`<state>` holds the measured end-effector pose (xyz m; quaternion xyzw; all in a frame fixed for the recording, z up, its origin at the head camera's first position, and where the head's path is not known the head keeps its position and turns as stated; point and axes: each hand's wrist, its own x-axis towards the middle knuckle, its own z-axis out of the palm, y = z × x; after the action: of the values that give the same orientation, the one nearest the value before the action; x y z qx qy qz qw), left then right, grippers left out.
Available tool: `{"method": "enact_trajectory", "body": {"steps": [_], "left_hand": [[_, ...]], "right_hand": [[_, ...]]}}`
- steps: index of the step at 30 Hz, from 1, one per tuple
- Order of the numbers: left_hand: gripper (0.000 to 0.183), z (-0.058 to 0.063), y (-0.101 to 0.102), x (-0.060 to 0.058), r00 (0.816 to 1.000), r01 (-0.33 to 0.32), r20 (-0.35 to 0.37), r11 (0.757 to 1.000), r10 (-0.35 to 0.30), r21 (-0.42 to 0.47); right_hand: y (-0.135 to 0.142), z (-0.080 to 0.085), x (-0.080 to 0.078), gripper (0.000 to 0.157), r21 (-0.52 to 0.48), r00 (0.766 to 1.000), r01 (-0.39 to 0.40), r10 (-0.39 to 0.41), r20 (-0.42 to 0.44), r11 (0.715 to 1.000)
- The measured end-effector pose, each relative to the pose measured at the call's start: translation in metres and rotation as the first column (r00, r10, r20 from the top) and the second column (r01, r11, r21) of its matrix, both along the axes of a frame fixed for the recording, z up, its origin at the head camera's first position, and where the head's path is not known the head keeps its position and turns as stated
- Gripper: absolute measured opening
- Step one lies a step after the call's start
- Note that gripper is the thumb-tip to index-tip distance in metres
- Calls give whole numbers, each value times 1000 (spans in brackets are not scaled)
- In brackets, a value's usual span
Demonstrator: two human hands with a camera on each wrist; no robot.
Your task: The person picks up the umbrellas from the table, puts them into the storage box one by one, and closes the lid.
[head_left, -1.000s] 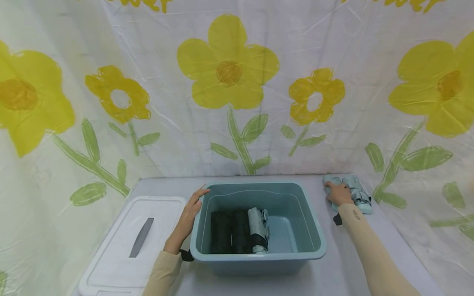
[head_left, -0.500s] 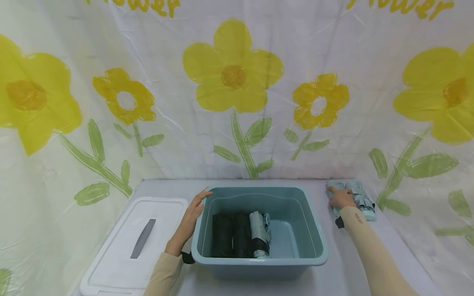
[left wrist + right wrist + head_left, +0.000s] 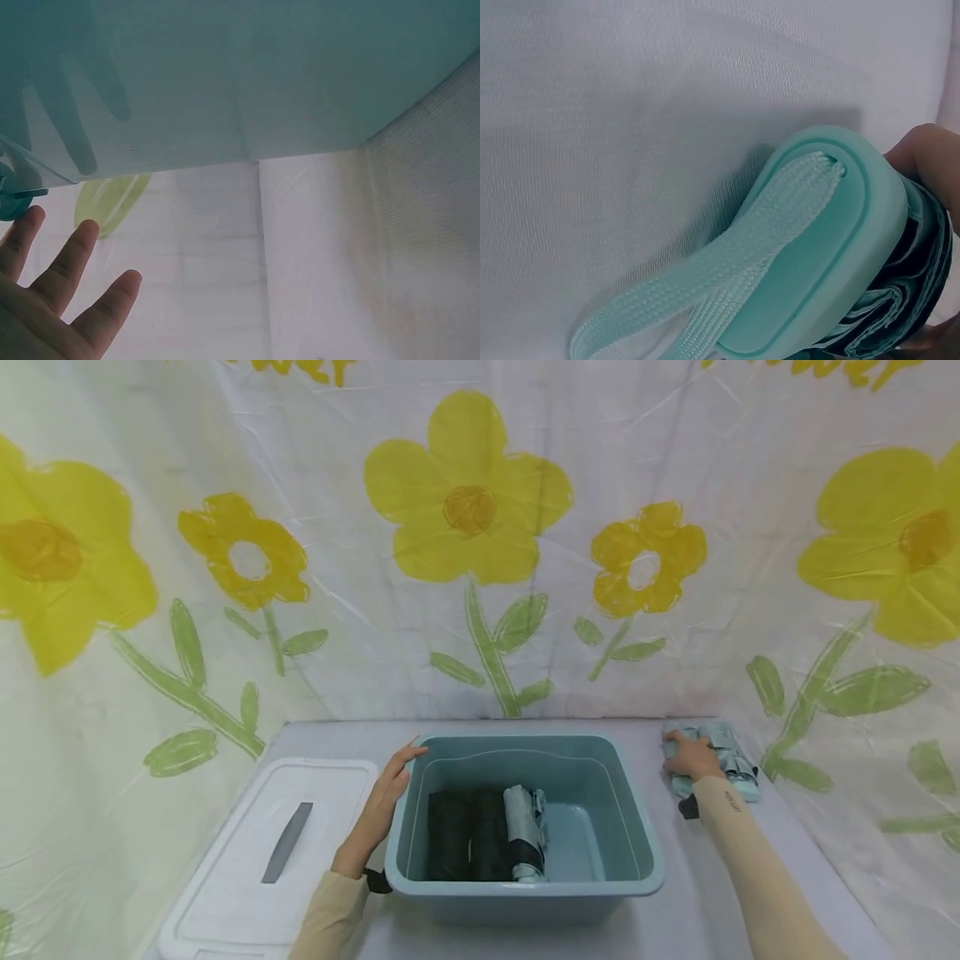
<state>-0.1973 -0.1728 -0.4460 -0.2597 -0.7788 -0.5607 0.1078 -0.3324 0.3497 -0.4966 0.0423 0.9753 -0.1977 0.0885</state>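
My left hand (image 3: 384,797) rests along the left rim of a blue-green plastic bin (image 3: 525,889), fingers extended. In the left wrist view, those fingers (image 3: 67,262) are spread beside the bin's wall (image 3: 225,82). At the back right of the table, my right hand (image 3: 693,758) grips a mint-green folded umbrella (image 3: 682,787) from above. Its oval handle end (image 3: 810,262) and looped wrist strap (image 3: 727,259) fill the right wrist view, with the thumb at one side. A second mint folded umbrella (image 3: 735,764) lies just right of it.
Inside the bin, two black bundles (image 3: 450,835) lie at the left, beside a pale-green folded umbrella (image 3: 523,827). A white lid (image 3: 225,893) with a grey handle (image 3: 287,843) lies left of the bin. A flower-printed curtain (image 3: 360,677) hangs behind the table.
The hands and the bin keep their places; the right hand stays on the umbrella at the back right. The head view shifts slightly.
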Motion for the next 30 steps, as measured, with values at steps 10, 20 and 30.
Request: {"method": "enact_trajectory", "body": {"steps": [10,20,30], "left_hand": [[40,0,0,0,1000,1,1,1000,-1,-5],[40,1,0,1,1000,1,-8,1000,-1,-7],[40,1,-1,1,1000,4,-1,1000,-4,0]], "right_hand": [[3,1,4,60,-62,1000,27,-28,-9,998],[1,2,4,60,-161,996,35,-47,-73,986],[-7,11,11,53,-199,988,62,-88,-128,978]]}}
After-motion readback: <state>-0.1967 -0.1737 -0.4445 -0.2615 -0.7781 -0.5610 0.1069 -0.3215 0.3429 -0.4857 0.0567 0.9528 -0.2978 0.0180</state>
